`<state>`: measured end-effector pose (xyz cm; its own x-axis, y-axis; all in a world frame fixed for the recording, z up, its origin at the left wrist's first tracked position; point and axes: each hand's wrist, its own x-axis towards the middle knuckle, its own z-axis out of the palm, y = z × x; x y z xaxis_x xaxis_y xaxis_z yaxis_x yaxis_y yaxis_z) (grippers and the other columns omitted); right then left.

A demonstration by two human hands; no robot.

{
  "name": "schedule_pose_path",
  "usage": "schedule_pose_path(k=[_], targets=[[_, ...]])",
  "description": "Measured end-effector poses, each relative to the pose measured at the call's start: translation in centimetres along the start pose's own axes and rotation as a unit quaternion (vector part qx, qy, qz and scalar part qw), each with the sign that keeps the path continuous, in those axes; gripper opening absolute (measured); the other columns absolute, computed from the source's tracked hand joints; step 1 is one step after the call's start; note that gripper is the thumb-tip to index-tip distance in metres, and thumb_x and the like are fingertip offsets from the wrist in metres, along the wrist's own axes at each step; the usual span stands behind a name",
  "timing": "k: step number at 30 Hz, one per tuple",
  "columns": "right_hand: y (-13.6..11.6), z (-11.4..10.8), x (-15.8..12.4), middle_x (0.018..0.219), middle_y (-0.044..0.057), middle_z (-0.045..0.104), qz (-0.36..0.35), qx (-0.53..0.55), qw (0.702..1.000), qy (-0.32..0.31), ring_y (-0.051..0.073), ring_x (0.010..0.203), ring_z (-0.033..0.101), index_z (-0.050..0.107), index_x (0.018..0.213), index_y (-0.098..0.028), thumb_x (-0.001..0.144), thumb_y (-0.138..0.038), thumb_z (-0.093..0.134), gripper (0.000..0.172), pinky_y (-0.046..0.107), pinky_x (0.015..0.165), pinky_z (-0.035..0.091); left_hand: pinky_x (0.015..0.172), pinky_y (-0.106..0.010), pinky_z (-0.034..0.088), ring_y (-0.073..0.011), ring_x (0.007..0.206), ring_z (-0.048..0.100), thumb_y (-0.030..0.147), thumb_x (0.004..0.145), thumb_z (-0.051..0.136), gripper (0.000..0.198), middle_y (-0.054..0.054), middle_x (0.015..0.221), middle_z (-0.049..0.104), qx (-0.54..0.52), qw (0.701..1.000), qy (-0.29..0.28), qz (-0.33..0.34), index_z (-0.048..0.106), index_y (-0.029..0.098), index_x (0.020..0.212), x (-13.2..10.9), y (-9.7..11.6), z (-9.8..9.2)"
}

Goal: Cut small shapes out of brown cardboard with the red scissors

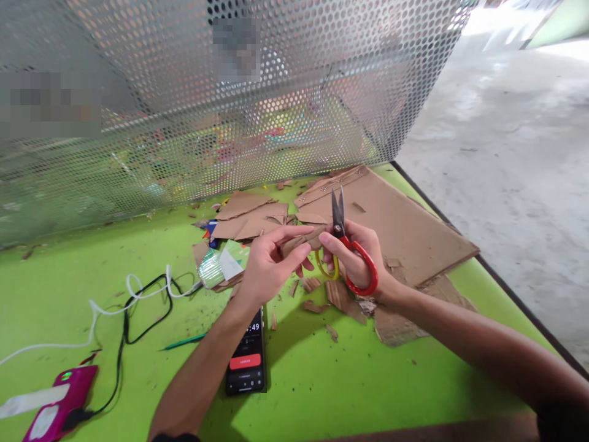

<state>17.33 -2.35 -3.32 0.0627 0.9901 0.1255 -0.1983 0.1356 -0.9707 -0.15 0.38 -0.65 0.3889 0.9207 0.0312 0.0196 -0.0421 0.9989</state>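
Note:
Between my two hands is a small piece of brown cardboard (301, 241), pinched by the fingers and thumb of my left hand (275, 261). My right hand (359, 248) grips a pair of scissors (363, 261) with red handles, the dark blades slightly apart and pointing up, away from the cardboard. Its thumb and fingertips also touch the right end of the piece. A yellow ring (327, 267) shows below the right hand; I cannot tell what it belongs to. Torn cardboard scraps (343, 301) lie under both hands.
A large cardboard sheet (405, 227) spans the right side of the green table (151, 380). Behind stands a perforated metal panel (276, 110). A phone (246, 362) lies by my left forearm, near a green pencil (184, 342), tangled cables (126, 313) and a magenta device (64, 399).

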Motion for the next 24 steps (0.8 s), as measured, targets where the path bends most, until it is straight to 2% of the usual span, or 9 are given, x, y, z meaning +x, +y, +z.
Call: schedule_pose_path(k=[7, 13, 19, 24], targets=[[-0.05, 0.00, -0.04, 0.057, -0.004, 0.063, 0.003, -0.026, 1.000, -0.003, 0.011, 0.043, 0.056, 0.062, 0.086, -0.020, 0.085, -0.045, 0.078, 0.030, 0.024, 0.041, 0.046, 0.051, -0.023, 0.058, -0.0145, 0.060, 0.072, 0.030, 0.087, 0.077, 0.030, -0.003, 0.077, 0.076, 0.010, 1.000, -0.014, -0.001, 0.076, 0.018, 0.115, 0.07, -0.09, -0.23], [-0.01, 0.00, 0.08, 0.056, -0.004, 0.062, -0.011, -0.023, 1.000, -0.005, 0.012, 0.042, 0.056, 0.062, 0.085, -0.020, 0.088, -0.041, 0.076, 0.025, 0.024, 0.040, 0.045, 0.049, -0.024, 0.057, -0.0150, 0.058, 0.071, 0.031, 0.085, 0.080, 0.031, -0.003, 0.076, 0.075, 0.006, 1.000, -0.010, 0.001, 0.075, 0.017, 0.112, 0.13, -0.04, 0.06], [0.09, -0.10, 0.06, 0.057, -0.004, 0.064, -0.026, -0.031, 0.999, 0.007, 0.012, 0.042, 0.056, 0.063, 0.086, -0.021, 0.086, -0.042, 0.078, 0.026, 0.024, 0.040, 0.044, 0.050, -0.024, 0.058, -0.0159, 0.061, 0.072, 0.033, 0.090, 0.074, 0.028, -0.002, 0.071, 0.073, -0.011, 1.000, -0.016, 0.005, 0.076, 0.018, 0.114, 0.24, 0.00, -0.01], [-0.03, -0.12, 0.09, 0.057, -0.004, 0.064, -0.018, -0.027, 0.999, 0.003, 0.012, 0.041, 0.057, 0.063, 0.086, -0.021, 0.086, -0.044, 0.079, 0.028, 0.024, 0.039, 0.045, 0.052, -0.024, 0.059, -0.0165, 0.065, 0.075, 0.032, 0.092, 0.071, 0.026, -0.004, 0.084, 0.078, 0.013, 1.000, -0.022, 0.012, 0.076, 0.019, 0.114, 0.33, 0.16, -0.32]])
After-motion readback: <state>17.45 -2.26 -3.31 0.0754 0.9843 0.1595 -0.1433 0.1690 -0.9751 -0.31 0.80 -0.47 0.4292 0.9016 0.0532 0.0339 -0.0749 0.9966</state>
